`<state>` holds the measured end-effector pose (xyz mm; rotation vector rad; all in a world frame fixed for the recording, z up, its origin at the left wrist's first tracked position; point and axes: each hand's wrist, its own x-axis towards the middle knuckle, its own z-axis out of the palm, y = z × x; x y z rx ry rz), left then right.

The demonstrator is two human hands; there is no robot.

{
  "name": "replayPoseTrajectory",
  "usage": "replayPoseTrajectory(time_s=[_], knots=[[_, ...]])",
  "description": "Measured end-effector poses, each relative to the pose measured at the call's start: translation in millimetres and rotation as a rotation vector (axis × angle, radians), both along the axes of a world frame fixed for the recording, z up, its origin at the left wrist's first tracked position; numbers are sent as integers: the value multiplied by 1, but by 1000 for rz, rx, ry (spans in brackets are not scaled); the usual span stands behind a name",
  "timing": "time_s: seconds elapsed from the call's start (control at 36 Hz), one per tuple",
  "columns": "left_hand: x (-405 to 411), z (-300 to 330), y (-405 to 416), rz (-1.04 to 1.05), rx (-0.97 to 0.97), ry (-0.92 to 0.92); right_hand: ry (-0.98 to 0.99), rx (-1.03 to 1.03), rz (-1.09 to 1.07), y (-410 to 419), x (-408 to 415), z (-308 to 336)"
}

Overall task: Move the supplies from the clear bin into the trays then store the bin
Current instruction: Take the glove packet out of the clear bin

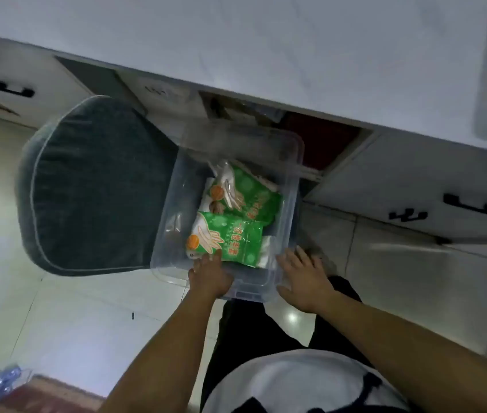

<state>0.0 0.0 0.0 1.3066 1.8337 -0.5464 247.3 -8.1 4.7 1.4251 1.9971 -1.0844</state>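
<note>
The clear bin [284,204] sits on the floor beside the chair cushion [96,186], green packets [230,239] inside. I'd lift it level by both near corners. My left hand [209,275] curls over the rim at 7 o'clock; my right hand [304,281] lies flat, fingers spread, at 5 o'clock.

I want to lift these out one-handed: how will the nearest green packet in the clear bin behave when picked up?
The nearest green packet looks like a thin glossy plastic bag, so it will probably flop and sag. Its sheen suggests it may be slippery. It seems flat and probably light. The left hand already reaches its edge inside the clear bin.
</note>
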Motion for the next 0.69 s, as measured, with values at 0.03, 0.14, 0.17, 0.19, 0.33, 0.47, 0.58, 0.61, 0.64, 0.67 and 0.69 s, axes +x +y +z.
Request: replayPoseTrajectory(time_s=[0.03,0.14,0.17,0.19,0.33,0.47,0.58,0.61,0.64,0.67,0.69], knots=[[-5,-6,7,-45,-13,-17,2,-7,-22,-5,-7,-3],[-20,-31,32,-198,-87,-46,-58,-5,-90,-23,-23,-6],[-22,-37,38,-227,-100,-45,-63,6,-94,-26,-26,-5],[-23,-43,45,-252,-111,-41,-68,23,-93,-29,-28,-4],[-24,-71,84,-316,-177,-96,-120,79,-120,-35,-30,-3],[-13,-98,120,-331,-130,-127,-109,107,-163,-45,-32,-10],[-5,-118,145,-456,-120,-157,-88,164,-188,-53,-31,-16],[-4,-124,150,-491,-129,-167,-77,184,-197,-55,-31,-18],[-3,-129,154,-522,-141,-177,-66,206,-208,-57,-31,-19],[-1,-133,157,-549,-156,-189,-58,222,-219,-59,-31,-20],[0,-135,161,-570,-173,-196,-47,231,-226,-60,-31,-21]])
